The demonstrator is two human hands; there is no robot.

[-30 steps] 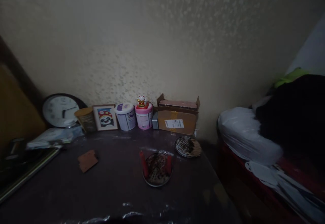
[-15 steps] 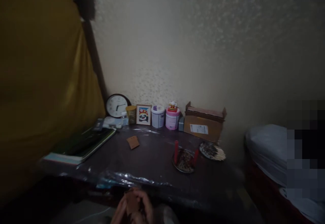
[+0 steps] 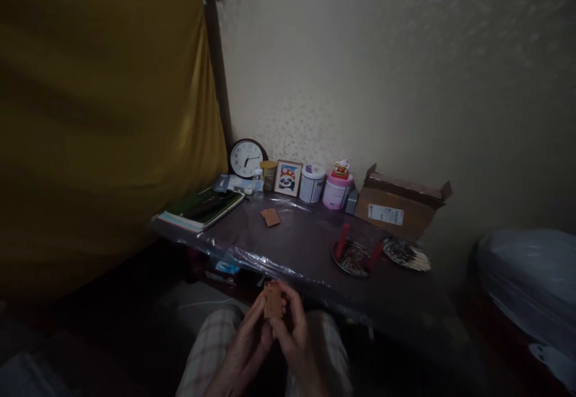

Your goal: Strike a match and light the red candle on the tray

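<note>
Left hand (image 3: 245,349) and right hand (image 3: 299,337) pinch a tag (image 3: 272,301) between them, long axis upright, before the worktop's (image 3: 306,238) near edge. Second tag (image 3: 270,217) lies straight ahead.

no legible text, white label (image 3: 386,214) on cardboard box (image 3: 407,199) blurred, clock (image 3: 246,158) numerals (too small)

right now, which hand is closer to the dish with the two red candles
Right. The right hand is below and left of the dish, short of the table edge; the left hand sits further left, both pinching a small brown tag.
</note>
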